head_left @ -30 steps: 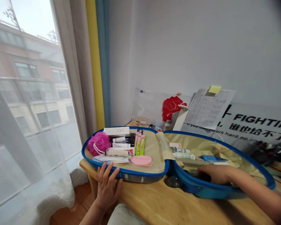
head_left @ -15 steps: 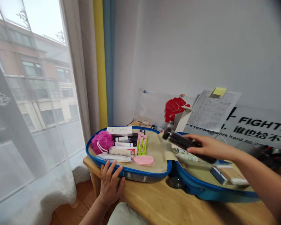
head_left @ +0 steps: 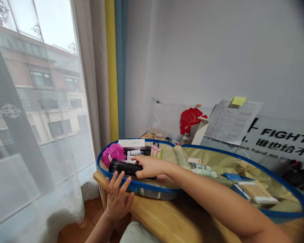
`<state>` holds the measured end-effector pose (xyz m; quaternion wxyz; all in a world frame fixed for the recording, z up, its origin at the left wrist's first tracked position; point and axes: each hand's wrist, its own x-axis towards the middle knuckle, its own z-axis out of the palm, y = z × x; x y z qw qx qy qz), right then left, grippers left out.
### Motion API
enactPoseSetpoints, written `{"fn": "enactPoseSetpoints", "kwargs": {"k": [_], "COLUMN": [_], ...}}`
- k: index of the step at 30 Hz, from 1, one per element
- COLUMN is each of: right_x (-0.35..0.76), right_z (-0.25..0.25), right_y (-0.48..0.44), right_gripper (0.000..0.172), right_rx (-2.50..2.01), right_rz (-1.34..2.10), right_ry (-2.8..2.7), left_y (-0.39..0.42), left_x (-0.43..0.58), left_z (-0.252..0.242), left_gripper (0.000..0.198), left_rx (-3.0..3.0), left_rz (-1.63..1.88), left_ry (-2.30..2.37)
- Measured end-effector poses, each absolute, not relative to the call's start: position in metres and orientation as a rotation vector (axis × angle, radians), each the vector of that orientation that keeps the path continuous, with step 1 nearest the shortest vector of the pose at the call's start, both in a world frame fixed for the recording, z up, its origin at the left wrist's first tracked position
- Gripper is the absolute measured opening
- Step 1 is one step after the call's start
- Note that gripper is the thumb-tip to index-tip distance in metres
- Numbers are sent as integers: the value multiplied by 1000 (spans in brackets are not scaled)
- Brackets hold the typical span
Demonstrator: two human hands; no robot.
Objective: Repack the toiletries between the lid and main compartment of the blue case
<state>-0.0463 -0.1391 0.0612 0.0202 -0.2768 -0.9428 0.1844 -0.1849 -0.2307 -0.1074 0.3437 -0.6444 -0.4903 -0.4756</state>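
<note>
My right hand (head_left: pixel 152 166) is closed around a long black cylindrical object (head_left: pixel 124 167), whose exact kind I cannot make out. The object lies across the front of the left half of an open blue-rimmed case (head_left: pixel 154 193). My left hand (head_left: pixel 119 199) rests with spread fingers at the front rim of that half, near the object's left end. Behind the object are a purple bath puff (head_left: pixel 114 152), a white box (head_left: pixel 131 144) and several pink-and-green sachets (head_left: pixel 155 152). The tubes and pink item at the front are largely hidden by the object and my right hand.
The case's right half holds white-and-green bottles (head_left: pixel 204 172), a blue item (head_left: pixel 231 177) and a pack of thin sticks (head_left: pixel 258 192). A wooden table (head_left: pixel 152 216) supports the case. A clear bottle (head_left: pixel 185 138) stands behind it; curtains (head_left: pixel 112 74) hang at left.
My right hand has carried the black cylindrical object leftward from above the right half down into the left half. My left hand has stayed by the front rim.
</note>
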Motion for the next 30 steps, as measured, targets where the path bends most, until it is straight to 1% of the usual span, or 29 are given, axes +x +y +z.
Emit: {"fn": "enactPoseSetpoints", "kwargs": {"k": [3, 6, 10, 14, 16, 17, 19, 20, 21, 24, 27, 30], "right_x": [-47, -43, -39, -29, -16, -6, 21, 38, 57, 117, 165, 193], "right_z": [57, 52, 43, 41, 47, 52, 64, 70, 74, 74, 56, 32], "right_y": [-139, -136, -134, -133, -127, -121, -102, -89, -75, -34, -5, 11], "right_gripper": [82, 93, 93, 93, 87, 79, 56, 46, 38, 35, 26, 28], "right_rx": [-840, -824, -817, -860, -831, -829, -949, -1070, -1270, -1575, -1779, -1835], "right_rz": [641, 819, 1037, 1109, 1085, 1033, 794, 630, 399, 153, 58, 3], "right_ry": [-2925, -2863, -2748, -2721, -2711, -2701, -2688, -2672, -2654, -2563, -2606, -2702], "left_y": [-227, -221, -217, -218, -218, -218, -217, -217, -216, -214, -214, -214], "left_x": [-195, -203, -209, -208, -208, -208, -209, -209, -210, -211, -210, -209], "left_z": [-88, -68, -56, -57, -58, -59, -60, -60, -61, -63, -65, -66], "left_gripper": [60, 53, 47, 46, 44, 43, 41, 41, 40, 38, 38, 37], "left_rx": [-1669, -1744, -1891, -1899, -1895, -1896, -1896, -1893, -1888, -1867, -1844, -1826], "left_rz": [-1211, -1119, -956, -986, -995, -993, -990, -994, -999, -1010, -1012, -1022], "left_ry": [-1297, -1346, -1434, -1492, -1499, -1496, -1490, -1484, -1479, -1471, -1449, -1441]}}
